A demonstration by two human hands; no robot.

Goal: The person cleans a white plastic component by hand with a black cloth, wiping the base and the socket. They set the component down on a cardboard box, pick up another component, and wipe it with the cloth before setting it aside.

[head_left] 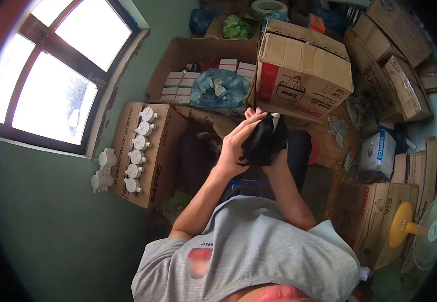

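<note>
A black cloth (265, 142) is held up between both hands, above the lap. My left hand (237, 143) presses on its left side, with the fingers reaching up along its top edge. My right hand (279, 160) is at the cloth's lower right, its fingers mostly hidden behind the fabric. A small white piece (276, 120) pokes out at the top of the cloth; the rest of it is covered. Several white round fittings (140, 143) stand in a row on a carton (155, 166) to the left.
An open box (163, 58) holds small white boxes and a blue plastic bag (218, 88). A large 30W carton (304, 75) stands ahead. More fittings (102, 180) lie by the left wall. A fan (432, 231) and stacked cartons (379, 211) are at the right.
</note>
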